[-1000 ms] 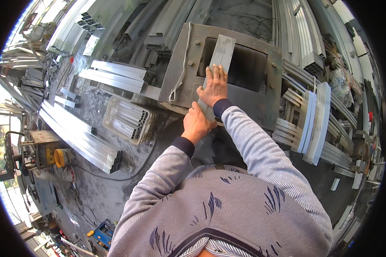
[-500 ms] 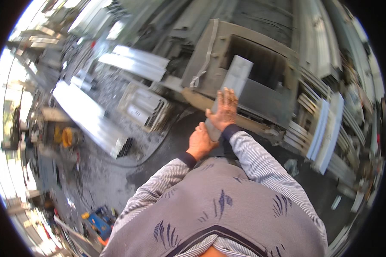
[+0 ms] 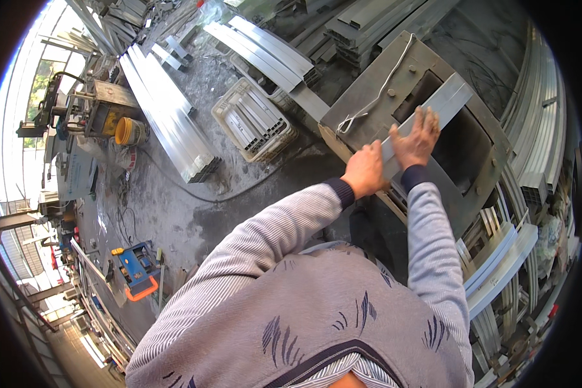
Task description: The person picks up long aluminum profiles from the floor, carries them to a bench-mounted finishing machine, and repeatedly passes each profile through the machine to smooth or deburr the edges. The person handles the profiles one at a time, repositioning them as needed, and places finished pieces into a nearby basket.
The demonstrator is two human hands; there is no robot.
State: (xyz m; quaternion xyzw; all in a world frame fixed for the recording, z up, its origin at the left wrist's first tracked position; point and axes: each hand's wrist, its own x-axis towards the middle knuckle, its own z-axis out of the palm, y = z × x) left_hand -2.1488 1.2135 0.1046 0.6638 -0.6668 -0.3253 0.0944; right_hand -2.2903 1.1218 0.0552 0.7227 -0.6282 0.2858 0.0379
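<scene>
A silver rectangular metal bar (image 3: 447, 103) lies slantwise across the brown metal machine top (image 3: 368, 97), its far end over the dark opening (image 3: 462, 155). At the bar's near end, my left hand (image 3: 365, 171) is closed around it, the underside of the grip hidden. Farther along, my right hand (image 3: 415, 141) rests flat on the bar with fingers stretched and thumb apart. A white cord (image 3: 394, 71) lies on the machine top beyond the bar.
On the floor to the left are a pale crate (image 3: 258, 152) of metal pieces and a stack of long silver profiles (image 3: 168, 123). A blue tool with an orange handle (image 3: 139, 268) sits lower left. Curved metal strips (image 3: 504, 265) lie at right. A yellow bucket (image 3: 130, 132) stands farther left.
My view has turned, so the machine, bar and both hands appear farther right. The bar stays on the machine top with my left hand around its near end and my right hand on it.
</scene>
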